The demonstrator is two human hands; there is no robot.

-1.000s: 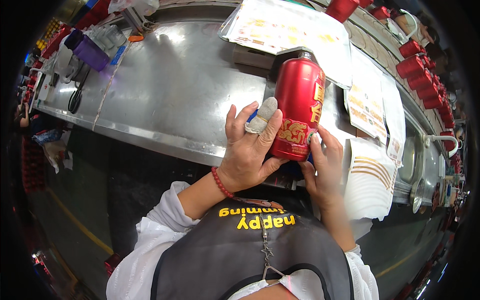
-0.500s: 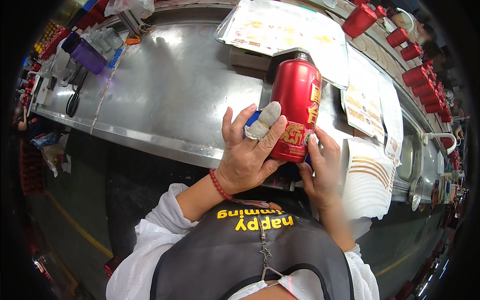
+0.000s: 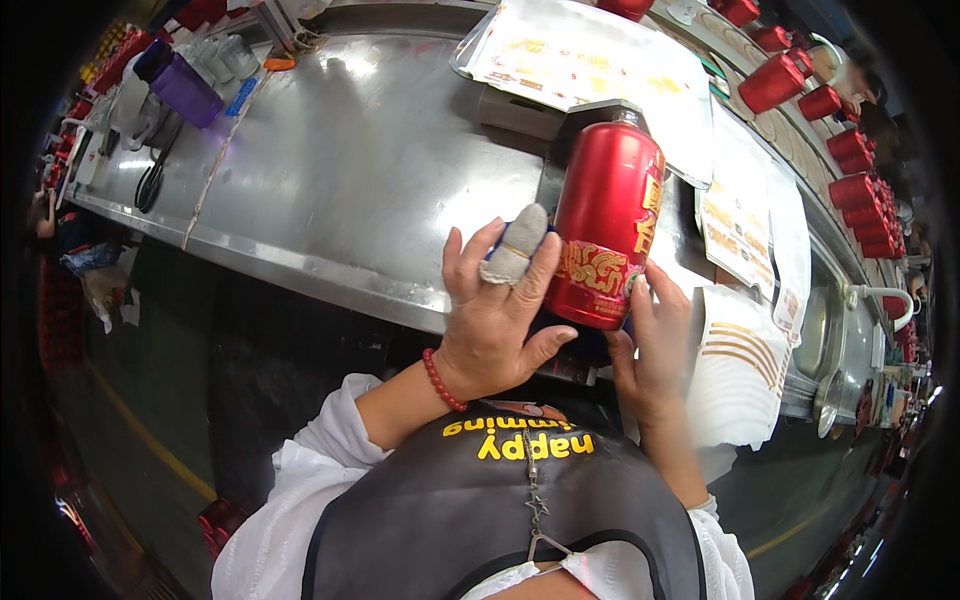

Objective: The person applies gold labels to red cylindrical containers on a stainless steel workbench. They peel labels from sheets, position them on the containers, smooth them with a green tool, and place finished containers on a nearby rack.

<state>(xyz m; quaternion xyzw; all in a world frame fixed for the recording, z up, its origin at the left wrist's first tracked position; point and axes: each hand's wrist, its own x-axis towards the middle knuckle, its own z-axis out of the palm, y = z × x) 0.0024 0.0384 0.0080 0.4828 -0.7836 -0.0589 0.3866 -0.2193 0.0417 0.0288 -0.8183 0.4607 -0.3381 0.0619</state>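
**Red bottle (image 3: pixel 605 205) lies at near edge of bench (image 3: pixel 380 150)**

The left hand (image 3: pixel 490 325) is spread wide, index finger at the bottle's left side (a grey cloth cover (image 3: pixel 524 235) wraps the middle finger), thumb apart. The right hand (image 3: pixel 655 350) has fingers against its lower right; I cannot tell whether they grip. Printed white sheets (image 3: pixel 590 65) lie beyond.

We seem to be in a factory workshop: steel bench (image 3: pixel 390 150) at eleven o'clock, red bottles (image 3: pixel 772 86) lining a slatted conveyor (image 3: pixel 772 122) at two.
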